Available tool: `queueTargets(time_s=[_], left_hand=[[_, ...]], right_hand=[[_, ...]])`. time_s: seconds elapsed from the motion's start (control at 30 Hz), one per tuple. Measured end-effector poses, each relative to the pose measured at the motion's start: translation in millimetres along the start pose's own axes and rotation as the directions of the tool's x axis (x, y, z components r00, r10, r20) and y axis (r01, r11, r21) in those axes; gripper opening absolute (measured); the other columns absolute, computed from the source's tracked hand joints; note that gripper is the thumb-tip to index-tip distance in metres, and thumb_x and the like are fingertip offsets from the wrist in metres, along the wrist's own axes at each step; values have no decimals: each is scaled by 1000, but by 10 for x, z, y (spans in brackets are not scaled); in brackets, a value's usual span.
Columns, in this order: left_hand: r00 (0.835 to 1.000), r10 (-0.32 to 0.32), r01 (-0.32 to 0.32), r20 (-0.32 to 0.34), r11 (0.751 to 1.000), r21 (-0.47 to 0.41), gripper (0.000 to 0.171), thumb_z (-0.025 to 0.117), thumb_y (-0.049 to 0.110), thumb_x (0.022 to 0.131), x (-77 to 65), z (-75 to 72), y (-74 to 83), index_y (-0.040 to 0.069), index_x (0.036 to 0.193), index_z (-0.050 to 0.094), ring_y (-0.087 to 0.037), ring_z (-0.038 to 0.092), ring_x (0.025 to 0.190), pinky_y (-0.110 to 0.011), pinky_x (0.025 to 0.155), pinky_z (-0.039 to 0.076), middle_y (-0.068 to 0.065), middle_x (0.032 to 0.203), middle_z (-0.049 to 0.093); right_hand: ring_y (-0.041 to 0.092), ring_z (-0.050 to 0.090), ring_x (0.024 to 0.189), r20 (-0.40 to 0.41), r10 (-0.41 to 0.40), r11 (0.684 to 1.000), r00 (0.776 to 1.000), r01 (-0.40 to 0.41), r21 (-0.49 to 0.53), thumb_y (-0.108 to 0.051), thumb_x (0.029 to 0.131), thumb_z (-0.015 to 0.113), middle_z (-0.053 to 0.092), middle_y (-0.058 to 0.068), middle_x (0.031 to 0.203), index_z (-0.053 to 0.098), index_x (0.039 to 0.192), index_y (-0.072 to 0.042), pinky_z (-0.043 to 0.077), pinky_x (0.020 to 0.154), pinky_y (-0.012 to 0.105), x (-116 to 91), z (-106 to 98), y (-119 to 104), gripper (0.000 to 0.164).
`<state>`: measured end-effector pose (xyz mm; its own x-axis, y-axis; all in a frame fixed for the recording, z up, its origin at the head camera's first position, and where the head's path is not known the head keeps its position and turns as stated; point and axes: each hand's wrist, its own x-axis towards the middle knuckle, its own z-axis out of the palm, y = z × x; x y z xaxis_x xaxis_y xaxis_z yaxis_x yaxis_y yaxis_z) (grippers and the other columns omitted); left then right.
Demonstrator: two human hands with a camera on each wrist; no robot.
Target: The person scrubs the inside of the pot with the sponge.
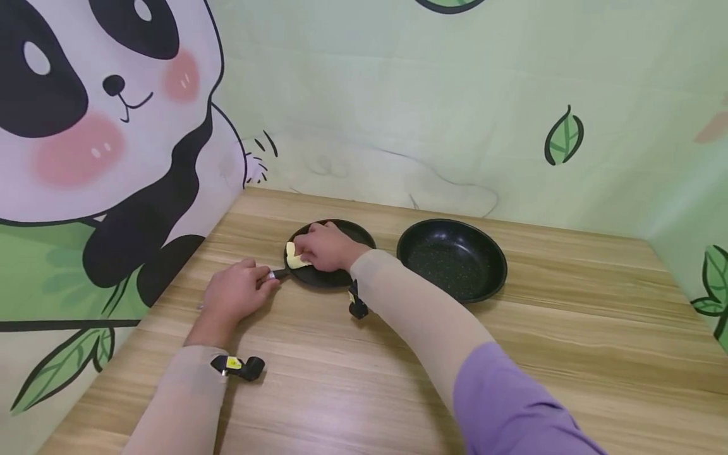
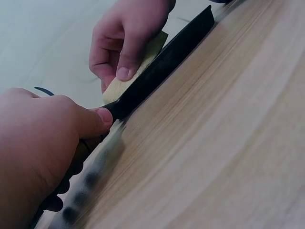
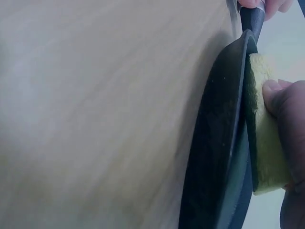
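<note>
A flat black frying pan (image 1: 357, 234) lies on the table left of centre. My left hand (image 1: 236, 291) grips its dark handle (image 1: 280, 273), and in the left wrist view the thumb lies along the handle top. My right hand (image 1: 325, 248) pinches a pale yellow sponge (image 1: 293, 258) between thumb and fingers, inside the pan near the handle end. Seen from the right wrist, the sponge (image 3: 269, 148) stands beside the pan's rim (image 3: 238, 105), its pan-facing side looking dark green. The right hand covers part of the pan's inside.
A second, deeper black pan (image 1: 452, 259) stands to the right, partly behind my right forearm. The wooden table (image 1: 569, 354) meets a wall with a painted panda (image 1: 114, 126) on the left. Black wrist cameras (image 1: 244, 366) sit on both sleeves.
</note>
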<state>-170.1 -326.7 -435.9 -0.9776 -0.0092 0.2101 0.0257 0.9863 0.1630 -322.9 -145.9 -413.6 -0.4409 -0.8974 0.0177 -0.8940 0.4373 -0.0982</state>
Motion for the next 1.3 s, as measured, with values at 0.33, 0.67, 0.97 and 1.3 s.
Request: queueTargets(time_s=[0.33,0.67,0.97,1.3], left_hand=[[999,-36,36,4,999,-11,24,68,42,94,-23,-33,-20,19,88,68,-23,48,63,-40,55,38,-2,78,47],[1000,-9,9,1,1000,-8,26,68,40,94,-7,-46,-40,19,80,64,-21,46,63,-37,55,36,-1,76,46],[1000,-2,2,-5,1000,3,26,67,40,94,-8,-28,-61,19,79,63,-21,47,63,-38,55,37,-1,77,47],[1000,-22,22,-7,1000,-11,25,67,42,94,8,9,-33,21,81,64,-22,48,62,-40,54,38,-1,78,47]], right_hand=[[16,52,115,72,-114,993,991,112,37,-25,103,58,67,-11,112,64,116,-23,35,104,41,-143,-111,-36,15],[19,52,121,67,-60,997,996,56,55,-26,106,53,62,-6,137,56,143,-23,35,106,40,-148,-126,-86,37],[20,49,127,54,42,999,998,-43,16,-27,107,47,57,-7,144,56,145,-23,32,112,43,-22,-82,-123,39],[25,44,138,51,199,964,979,-186,-192,-36,109,38,57,0,144,53,146,-20,33,114,47,112,-27,-146,42]])
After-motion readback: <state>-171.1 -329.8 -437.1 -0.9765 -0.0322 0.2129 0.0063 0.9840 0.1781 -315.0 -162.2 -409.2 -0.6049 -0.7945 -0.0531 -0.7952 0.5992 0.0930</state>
